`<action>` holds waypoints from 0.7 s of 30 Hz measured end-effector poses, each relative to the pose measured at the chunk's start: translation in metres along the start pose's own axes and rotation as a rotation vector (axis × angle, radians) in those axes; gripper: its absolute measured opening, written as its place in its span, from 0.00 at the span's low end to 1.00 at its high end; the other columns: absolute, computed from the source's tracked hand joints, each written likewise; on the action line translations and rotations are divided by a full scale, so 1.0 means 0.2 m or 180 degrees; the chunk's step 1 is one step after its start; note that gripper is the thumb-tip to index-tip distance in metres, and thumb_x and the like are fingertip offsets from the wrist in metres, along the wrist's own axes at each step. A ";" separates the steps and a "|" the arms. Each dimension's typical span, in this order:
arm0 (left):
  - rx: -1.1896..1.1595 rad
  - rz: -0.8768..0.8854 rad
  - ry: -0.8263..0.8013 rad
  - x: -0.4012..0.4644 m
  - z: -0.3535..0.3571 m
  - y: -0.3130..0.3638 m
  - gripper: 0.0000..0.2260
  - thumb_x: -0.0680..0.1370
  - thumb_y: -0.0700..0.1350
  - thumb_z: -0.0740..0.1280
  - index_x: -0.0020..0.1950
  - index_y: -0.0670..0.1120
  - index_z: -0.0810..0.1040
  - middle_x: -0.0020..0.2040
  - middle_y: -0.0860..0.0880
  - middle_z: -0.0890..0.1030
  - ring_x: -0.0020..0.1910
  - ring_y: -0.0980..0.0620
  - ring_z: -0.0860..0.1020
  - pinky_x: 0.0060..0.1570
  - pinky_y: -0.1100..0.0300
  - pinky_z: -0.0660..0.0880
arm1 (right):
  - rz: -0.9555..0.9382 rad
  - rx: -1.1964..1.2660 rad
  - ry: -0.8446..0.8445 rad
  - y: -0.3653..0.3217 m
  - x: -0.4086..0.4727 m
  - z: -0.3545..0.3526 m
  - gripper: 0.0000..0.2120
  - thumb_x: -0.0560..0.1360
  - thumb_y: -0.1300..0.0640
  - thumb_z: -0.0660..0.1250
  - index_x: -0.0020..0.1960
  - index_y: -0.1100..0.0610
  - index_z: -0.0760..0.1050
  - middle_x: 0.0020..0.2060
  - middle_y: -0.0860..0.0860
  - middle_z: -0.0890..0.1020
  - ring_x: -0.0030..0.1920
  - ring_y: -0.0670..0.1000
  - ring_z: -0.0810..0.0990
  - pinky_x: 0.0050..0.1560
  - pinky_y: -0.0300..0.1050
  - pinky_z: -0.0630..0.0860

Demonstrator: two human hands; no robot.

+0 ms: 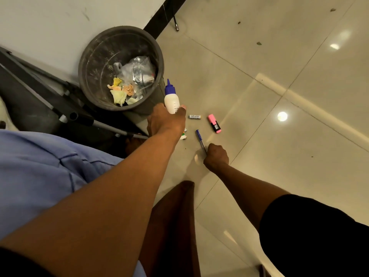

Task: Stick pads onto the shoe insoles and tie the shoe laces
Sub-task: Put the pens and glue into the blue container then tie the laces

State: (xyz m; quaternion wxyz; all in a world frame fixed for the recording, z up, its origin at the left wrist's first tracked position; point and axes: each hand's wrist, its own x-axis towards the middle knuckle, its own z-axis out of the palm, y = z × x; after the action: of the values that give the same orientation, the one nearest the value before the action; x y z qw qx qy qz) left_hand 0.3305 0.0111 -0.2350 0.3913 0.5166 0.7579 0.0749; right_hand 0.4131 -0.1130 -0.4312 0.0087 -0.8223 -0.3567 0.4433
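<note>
Your left hand (166, 121) grips glue bottle (171, 98) | your right hand (216, 156) pinches blue pen (200, 139) | tiled floor (259, 96), bin (120, 67) near.

There is one camera, worn on the person's head. It looks steeply down at the tiled floor (249, 56) from high up. Both arms reach away from it, and a grey bin (89, 56) sits up ahead.

We see the bin (99, 56) standing at the wall, the glue bottle (171, 98) just right of it, and the small tube (195, 116), marker (214, 123) and pen (200, 141) lying on the floor (279, 166) further right.
</note>
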 end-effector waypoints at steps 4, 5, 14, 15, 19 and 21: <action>-0.0285 -0.0057 -0.0044 -0.02 -0.05 0.07 0.21 0.78 0.58 0.71 0.64 0.46 0.76 0.57 0.45 0.80 0.51 0.46 0.80 0.53 0.48 0.80 | 0.0018 0.0250 -0.0057 0.00 -0.06 -0.09 0.09 0.68 0.62 0.72 0.48 0.59 0.78 0.46 0.54 0.81 0.44 0.54 0.79 0.42 0.46 0.79; -0.0387 -0.0044 -0.0075 -0.04 -0.07 0.10 0.21 0.78 0.57 0.70 0.64 0.45 0.75 0.57 0.46 0.80 0.50 0.46 0.79 0.55 0.46 0.80 | -0.0065 0.0343 -0.0003 -0.02 -0.08 -0.14 0.09 0.68 0.63 0.72 0.48 0.58 0.79 0.45 0.54 0.82 0.44 0.54 0.80 0.43 0.46 0.79; -0.1433 0.0269 -0.0139 -0.25 -0.45 0.36 0.17 0.80 0.58 0.68 0.61 0.49 0.71 0.50 0.48 0.79 0.51 0.46 0.80 0.56 0.44 0.81 | -0.1306 0.1353 0.0654 -0.54 -0.53 -0.84 0.07 0.70 0.64 0.73 0.46 0.54 0.82 0.30 0.50 0.84 0.31 0.50 0.85 0.42 0.48 0.83; -0.1399 0.0460 -0.0083 -0.28 -0.54 0.38 0.17 0.80 0.59 0.67 0.62 0.49 0.71 0.50 0.49 0.79 0.50 0.47 0.80 0.56 0.45 0.81 | -0.1492 0.1425 0.0694 -0.62 -0.61 -0.93 0.07 0.71 0.64 0.73 0.46 0.54 0.83 0.30 0.50 0.84 0.31 0.51 0.85 0.42 0.50 0.84; -0.0860 0.1630 0.0286 -0.43 -0.92 0.37 0.18 0.80 0.60 0.67 0.63 0.49 0.74 0.51 0.52 0.80 0.47 0.55 0.79 0.48 0.58 0.78 | -0.2024 0.1695 0.0786 -0.89 -0.93 -1.18 0.07 0.73 0.64 0.75 0.48 0.54 0.84 0.31 0.51 0.84 0.34 0.52 0.86 0.42 0.54 0.85; -0.0736 0.1952 0.0522 -0.52 -1.14 0.31 0.15 0.79 0.60 0.68 0.59 0.51 0.74 0.49 0.54 0.80 0.47 0.55 0.80 0.46 0.58 0.77 | -0.2319 0.1743 0.0763 -1.03 -1.12 -1.27 0.06 0.73 0.64 0.75 0.49 0.55 0.84 0.32 0.50 0.84 0.35 0.51 0.86 0.41 0.51 0.85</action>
State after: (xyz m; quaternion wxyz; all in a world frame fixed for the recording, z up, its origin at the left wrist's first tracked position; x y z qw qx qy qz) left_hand 0.2396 0.0183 0.0075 0.3444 0.6650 0.5827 0.3158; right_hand 0.4014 -0.0155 -0.0457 0.4215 -0.6564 -0.4884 0.3910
